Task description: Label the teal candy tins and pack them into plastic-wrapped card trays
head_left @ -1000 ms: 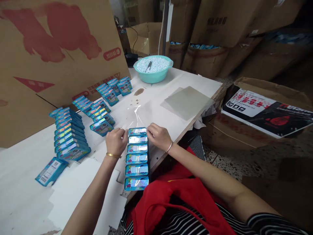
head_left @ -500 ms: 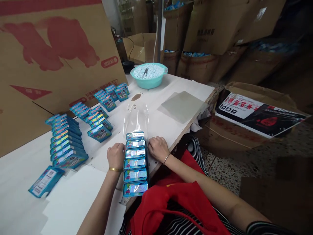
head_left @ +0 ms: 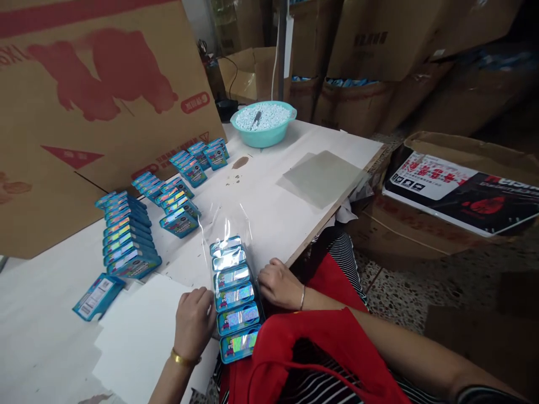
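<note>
A row of several blue tins [head_left: 233, 295], with shiny strips on their upward sides, lies inside a clear plastic bag [head_left: 227, 225]. The bag's loose far part stretches beyond the tins over the table. At the row's left side is my left hand [head_left: 194, 317], its fingers curled against the bag's edge. My right hand [head_left: 281, 283] is closed at the right side, thumb side towards the tins. Both hands' fingertips are partly hidden. The near end of the row reaches over the table's front edge, by the red apron [head_left: 311, 342].
More blue tins [head_left: 130, 238] stand in rows at the left, with one tin [head_left: 99, 296] lying apart near white sheets [head_left: 138, 336]. A turquoise basin [head_left: 264, 137] of small pale pieces stands at the back. Translucent sheets [head_left: 324, 178] lie right; a large carton [head_left: 96, 112] borders the left.
The bagged row of tins has come nearer to my body and turned slightly, its near end now past the table edge. Both hands moved back with it. The view has shifted a little.
</note>
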Demonstrator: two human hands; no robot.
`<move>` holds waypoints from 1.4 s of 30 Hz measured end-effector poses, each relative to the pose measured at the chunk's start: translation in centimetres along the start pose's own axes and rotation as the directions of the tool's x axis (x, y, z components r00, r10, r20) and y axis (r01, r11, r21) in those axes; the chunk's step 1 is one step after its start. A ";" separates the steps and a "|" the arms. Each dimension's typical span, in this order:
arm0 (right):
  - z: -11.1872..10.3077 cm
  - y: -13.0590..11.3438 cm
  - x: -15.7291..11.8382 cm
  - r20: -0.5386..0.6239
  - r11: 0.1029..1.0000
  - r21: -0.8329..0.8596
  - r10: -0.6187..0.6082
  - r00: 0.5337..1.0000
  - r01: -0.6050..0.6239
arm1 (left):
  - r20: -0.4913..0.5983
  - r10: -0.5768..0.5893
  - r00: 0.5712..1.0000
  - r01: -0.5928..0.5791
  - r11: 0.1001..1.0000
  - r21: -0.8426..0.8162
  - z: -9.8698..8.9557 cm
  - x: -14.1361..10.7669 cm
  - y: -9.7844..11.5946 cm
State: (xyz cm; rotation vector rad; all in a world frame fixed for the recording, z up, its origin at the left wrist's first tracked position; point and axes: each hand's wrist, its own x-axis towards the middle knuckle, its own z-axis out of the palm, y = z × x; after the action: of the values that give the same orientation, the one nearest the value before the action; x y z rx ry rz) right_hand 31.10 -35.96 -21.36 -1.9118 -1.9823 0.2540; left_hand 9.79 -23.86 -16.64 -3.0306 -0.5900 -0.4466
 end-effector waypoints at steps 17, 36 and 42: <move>1.0 2.0 -4.1 0.187 0.860 0.161 -0.509 0.840 0.485 | 0.146 0.144 0.979 -0.091 0.943 -0.320 -4.2 -5.4 7.7; -4.8 6.0 -2.1 -0.066 0.527 0.803 0.543 0.837 -0.279 | -0.243 -0.662 0.709 0.488 0.709 -0.510 -1.6 6.3 -1.1; -4.0 1.6 0.0 -0.052 0.327 0.933 0.536 0.843 -0.151 | 0.206 -0.766 0.609 0.487 0.157 -0.859 0.6 7.6 -6.7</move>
State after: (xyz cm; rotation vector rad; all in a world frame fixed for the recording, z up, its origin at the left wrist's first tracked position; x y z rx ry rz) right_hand 34.11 -36.40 -18.32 -1.3960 -0.7611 0.8501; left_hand 14.19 -14.83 -15.30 -3.0838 -2.3219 -1.6682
